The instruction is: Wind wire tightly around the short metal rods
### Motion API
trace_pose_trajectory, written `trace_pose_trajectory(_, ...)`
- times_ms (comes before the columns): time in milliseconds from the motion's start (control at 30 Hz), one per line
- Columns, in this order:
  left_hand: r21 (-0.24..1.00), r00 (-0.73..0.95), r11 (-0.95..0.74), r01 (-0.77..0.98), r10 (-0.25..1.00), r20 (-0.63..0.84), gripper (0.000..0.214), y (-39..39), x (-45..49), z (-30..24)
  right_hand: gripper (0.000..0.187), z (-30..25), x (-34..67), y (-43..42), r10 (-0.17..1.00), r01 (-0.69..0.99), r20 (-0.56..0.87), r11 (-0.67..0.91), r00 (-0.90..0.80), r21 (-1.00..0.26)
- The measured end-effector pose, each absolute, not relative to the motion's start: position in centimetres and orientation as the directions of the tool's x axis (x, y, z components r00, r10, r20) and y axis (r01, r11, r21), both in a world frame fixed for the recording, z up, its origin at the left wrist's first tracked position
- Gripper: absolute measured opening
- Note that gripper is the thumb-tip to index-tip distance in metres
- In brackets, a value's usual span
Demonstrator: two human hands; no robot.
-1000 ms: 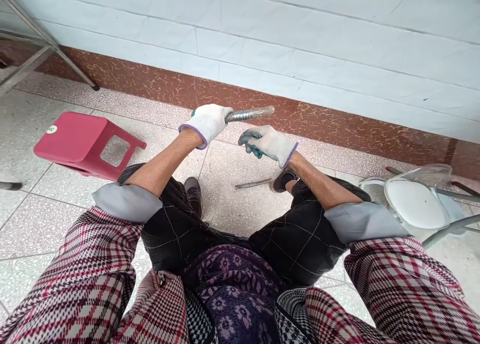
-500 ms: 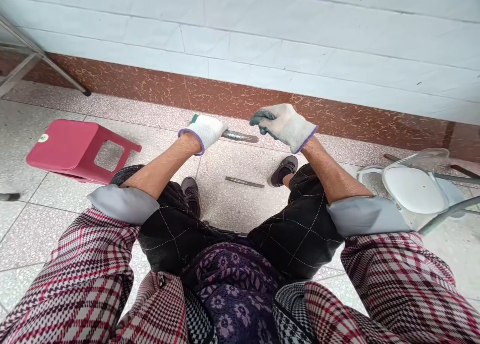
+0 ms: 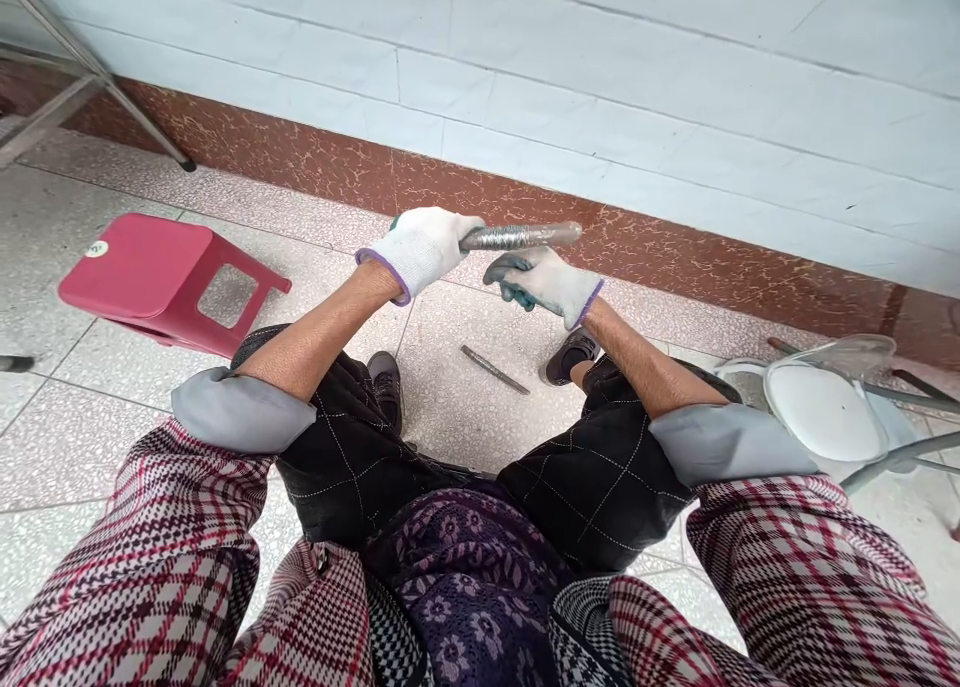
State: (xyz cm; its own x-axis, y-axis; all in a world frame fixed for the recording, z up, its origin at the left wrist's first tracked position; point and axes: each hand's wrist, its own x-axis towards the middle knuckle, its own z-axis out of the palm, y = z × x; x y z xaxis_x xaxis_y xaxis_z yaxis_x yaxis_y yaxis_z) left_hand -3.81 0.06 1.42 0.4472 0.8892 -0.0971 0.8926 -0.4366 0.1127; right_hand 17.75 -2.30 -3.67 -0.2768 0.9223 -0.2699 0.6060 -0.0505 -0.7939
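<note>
My left hand (image 3: 421,244), in a white glove, is closed round one end of a grey metal rod (image 3: 521,235) that points right, roughly level. My right hand (image 3: 541,279), in a glove with dark green fingers, sits just below the rod with its fingers curled; nothing shows in them. A second, thinner rod (image 3: 495,369) lies on the tiled floor between my shoes.
A red plastic stool (image 3: 154,284) lies tipped on the floor at the left. A white chair with metal legs (image 3: 832,407) stands at the right. A metal frame leg (image 3: 112,92) reaches the floor at the far left by the tiled wall.
My left hand raised the rod so it sits level again. My right hand dropped from beside the rod's tip to just under it. The floor rod now lies at a slant.
</note>
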Motion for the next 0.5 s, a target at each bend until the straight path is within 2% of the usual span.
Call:
trace_pose_trajectory(133,0.092,0.392,-0.385,0.918,0.917,-0.078,0.043,1.9,-4.8,0.5,0.016,-4.3,17.0,-3.6,0.906,0.643,-0.241,0.044,-0.349,-0.765)
trace_pose_trajectory(367,0.012,0.379,-0.380,0.925,0.921,-0.087,0.038,3.7,-5.5,-2.3,0.024,-3.4,17.9,-4.8,0.901,0.701,-0.238,0.096,-0.363,-0.707)
trace_pose_trajectory(500,-0.108,0.421,-0.441,0.891,0.891,-0.170,0.038,3.2,-4.6,-3.0,0.025,-1.9,19.4,-4.1,0.912,0.682,-0.221,0.081,-0.344,-0.727)
